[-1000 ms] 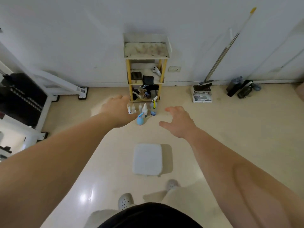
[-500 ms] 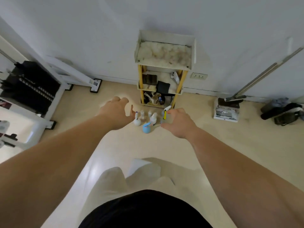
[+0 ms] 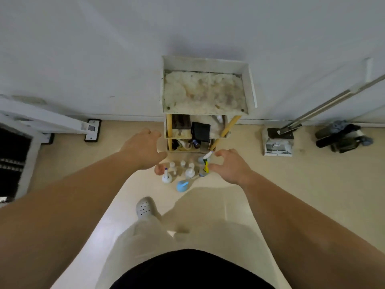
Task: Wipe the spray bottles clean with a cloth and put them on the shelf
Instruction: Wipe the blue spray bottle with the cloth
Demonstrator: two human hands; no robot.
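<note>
The person has stepped closer; the spray bottles (image 3: 183, 174) now stand just beyond both sets of fingertips. The left hand (image 3: 143, 149) and right hand (image 3: 231, 165) are loosely spread, grasping nothing. No wiping has started.

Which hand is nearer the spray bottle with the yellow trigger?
Right. The right hand is just beside the yellow-trigger bottle, fingers curled toward it. The left hand hovers on the far side of the bottle cluster.

Shelf (image 3: 205, 86): stained white top, yellow posts. Spray bottles (image 3: 183, 174): white, one blue. Clog (image 3: 144, 208): grey, perforated.
</note>
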